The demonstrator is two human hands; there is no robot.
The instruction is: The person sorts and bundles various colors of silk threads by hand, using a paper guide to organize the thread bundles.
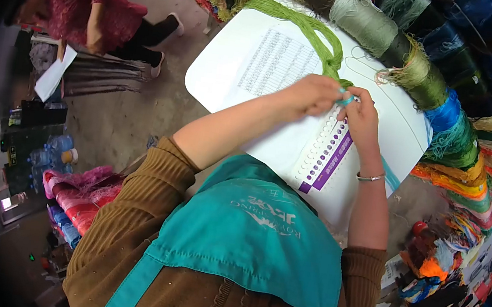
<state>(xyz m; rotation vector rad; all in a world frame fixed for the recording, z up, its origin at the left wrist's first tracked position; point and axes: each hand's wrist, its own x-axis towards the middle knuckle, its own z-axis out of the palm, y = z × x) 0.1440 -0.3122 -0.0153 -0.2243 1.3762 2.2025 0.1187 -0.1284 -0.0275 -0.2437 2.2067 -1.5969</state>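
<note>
Head view: a green skein is seen trailing from the far yarn row across a white card to both hands. The left hand and the right hand meet over the card's row of holes, and their fingers are closed tightly on the skein's near end, pinched together at one spot. The yarn is judged light, soft and limp, easily frayed or snagged, with loose strands that would slip apart; it is best taken close to the end, where the strands are bunched, rather than along the slack loop. The card looks stiff and smooth, with printed text and a purple strip beside the holes; what it rests on cannot be told.

Yarn bundles of many colours are ranged along the far and right side. A concrete floor is seen to the left, where another person bends over, and pink rolls lie nearer.
</note>
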